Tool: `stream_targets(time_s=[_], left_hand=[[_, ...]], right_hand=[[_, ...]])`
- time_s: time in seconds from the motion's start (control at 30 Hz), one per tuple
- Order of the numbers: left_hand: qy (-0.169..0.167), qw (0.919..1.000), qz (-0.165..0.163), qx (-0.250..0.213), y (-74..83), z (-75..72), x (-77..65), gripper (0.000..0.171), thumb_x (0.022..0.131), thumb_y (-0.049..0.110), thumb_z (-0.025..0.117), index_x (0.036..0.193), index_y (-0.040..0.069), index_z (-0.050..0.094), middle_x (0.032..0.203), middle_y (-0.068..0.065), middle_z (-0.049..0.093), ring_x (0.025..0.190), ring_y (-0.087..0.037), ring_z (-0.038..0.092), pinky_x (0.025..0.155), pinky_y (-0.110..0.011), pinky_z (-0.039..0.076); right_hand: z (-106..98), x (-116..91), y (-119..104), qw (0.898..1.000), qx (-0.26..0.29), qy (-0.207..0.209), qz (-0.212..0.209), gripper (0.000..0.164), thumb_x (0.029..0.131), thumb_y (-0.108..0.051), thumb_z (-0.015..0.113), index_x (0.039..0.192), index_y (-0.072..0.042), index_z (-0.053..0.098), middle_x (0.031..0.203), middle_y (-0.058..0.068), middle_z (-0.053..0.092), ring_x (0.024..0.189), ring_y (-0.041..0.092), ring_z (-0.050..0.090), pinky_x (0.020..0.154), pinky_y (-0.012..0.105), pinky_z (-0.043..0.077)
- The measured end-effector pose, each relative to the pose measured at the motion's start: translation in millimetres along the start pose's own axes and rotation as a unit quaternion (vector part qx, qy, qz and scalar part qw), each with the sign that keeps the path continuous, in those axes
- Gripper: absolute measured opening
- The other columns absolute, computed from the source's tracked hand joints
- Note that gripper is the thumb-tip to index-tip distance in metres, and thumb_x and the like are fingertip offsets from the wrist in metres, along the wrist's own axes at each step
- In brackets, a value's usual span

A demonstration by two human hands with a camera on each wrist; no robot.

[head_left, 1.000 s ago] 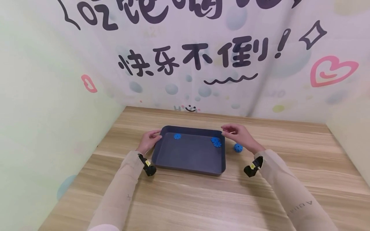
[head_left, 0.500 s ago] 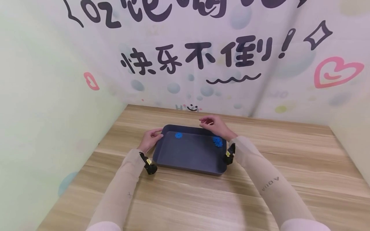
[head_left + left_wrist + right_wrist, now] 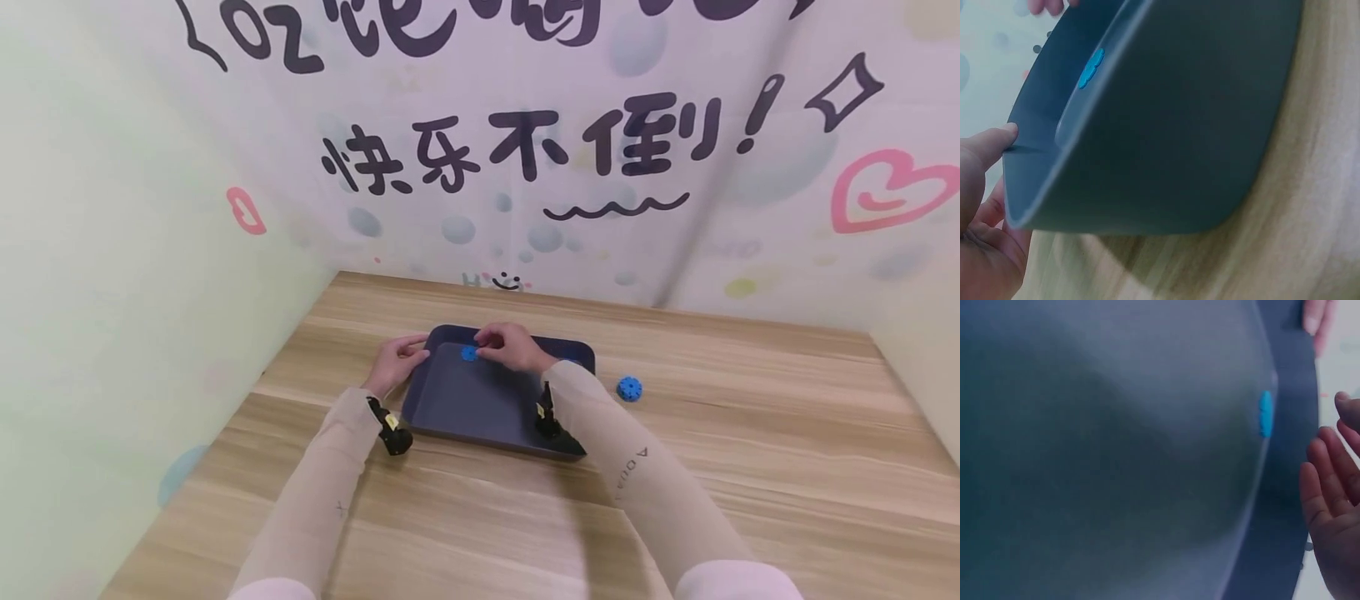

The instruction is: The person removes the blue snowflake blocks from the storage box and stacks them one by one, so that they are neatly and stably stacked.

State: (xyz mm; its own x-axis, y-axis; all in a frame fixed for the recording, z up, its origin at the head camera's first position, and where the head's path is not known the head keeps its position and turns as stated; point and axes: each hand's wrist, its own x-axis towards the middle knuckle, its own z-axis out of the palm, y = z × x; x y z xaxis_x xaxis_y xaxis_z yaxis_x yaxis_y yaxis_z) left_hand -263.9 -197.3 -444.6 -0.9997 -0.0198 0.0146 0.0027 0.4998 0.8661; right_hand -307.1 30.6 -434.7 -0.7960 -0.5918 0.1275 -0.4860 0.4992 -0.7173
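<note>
A dark grey-blue rectangular tray (image 3: 465, 408) lies on the wooden table. At its back left corner, my left hand (image 3: 395, 364) pinches the wall, thumb inside and fingers outside, as the left wrist view shows. A flat blue notched disc (image 3: 469, 353) sits on the tray floor near the back wall; it also appears as a blue piece (image 3: 1265, 414) in the right wrist view. My right hand (image 3: 513, 347) hovers just beside this disc, fingers loosely bent and holding nothing. Behind the right wrist, more blue discs in the tray are almost wholly hidden.
Right of the tray, a small blue notched piece (image 3: 630, 388) rests on the wooden table (image 3: 750, 433). A printed cloth (image 3: 510, 233) hangs along the table's back edge, and a pale wall (image 3: 150, 250) borders the left side.
My right hand has moved left from the tray's right side, past its back edge, to beside the left disc. The left hand keeps its grip and the tray has hardly moved.
</note>
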Motion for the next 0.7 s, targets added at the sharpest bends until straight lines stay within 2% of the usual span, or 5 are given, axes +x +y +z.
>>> stream_targets(time_s=[0.17,0.37,0.47,0.7], left_hand=[[0.003,1.0,0.0,-0.007,0.2,0.3,-0.5,0.035,0.083,0.01,0.061,0.116,0.0,0.057,0.097,-0.022,0.062,0.086,-0.027,0.057,0.072,-0.03,0.045],[-0.003,1.0,-0.003,-0.005,0.7,1.1,-0.2,0.035,0.083,0.011,0.06,0.117,0.001,0.057,0.098,-0.021,0.062,0.087,-0.027,0.057,0.072,-0.031,0.046],[-0.004,1.0,-0.006,-0.004,-0.1,1.5,0.5,0.035,0.083,0.011,0.06,0.117,0.001,0.057,0.098,-0.02,0.062,0.087,-0.026,0.057,0.072,-0.03,0.046],[-0.002,1.0,0.002,-0.002,-1.1,0.5,0.4,0.035,0.083,0.01,0.06,0.116,0.0,0.056,0.097,-0.021,0.062,0.086,-0.027,0.057,0.071,-0.029,0.046]], right_hand=[[10.5,2.3,1.2,0.998,-0.008,-0.033,0.044,0.039,0.084,-0.014,0.061,0.119,0.001,0.053,0.115,0.015,0.055,0.102,0.023,0.053,0.083,0.032,0.043],[12.0,1.2,1.7,0.992,-0.019,-0.071,0.102,0.049,0.084,-0.02,0.06,0.129,-0.005,0.045,0.127,0.013,0.047,0.113,0.025,0.045,0.089,0.036,0.039],[12.9,2.1,3.5,0.991,-0.022,-0.082,0.101,0.051,0.085,-0.021,0.06,0.13,-0.006,0.043,0.128,0.013,0.045,0.115,0.026,0.044,0.091,0.038,0.037],[18.4,6.6,12.3,0.993,-0.039,-0.095,0.06,0.046,0.087,-0.02,0.057,0.128,-0.003,0.045,0.128,0.015,0.046,0.117,0.027,0.042,0.093,0.037,0.035]])
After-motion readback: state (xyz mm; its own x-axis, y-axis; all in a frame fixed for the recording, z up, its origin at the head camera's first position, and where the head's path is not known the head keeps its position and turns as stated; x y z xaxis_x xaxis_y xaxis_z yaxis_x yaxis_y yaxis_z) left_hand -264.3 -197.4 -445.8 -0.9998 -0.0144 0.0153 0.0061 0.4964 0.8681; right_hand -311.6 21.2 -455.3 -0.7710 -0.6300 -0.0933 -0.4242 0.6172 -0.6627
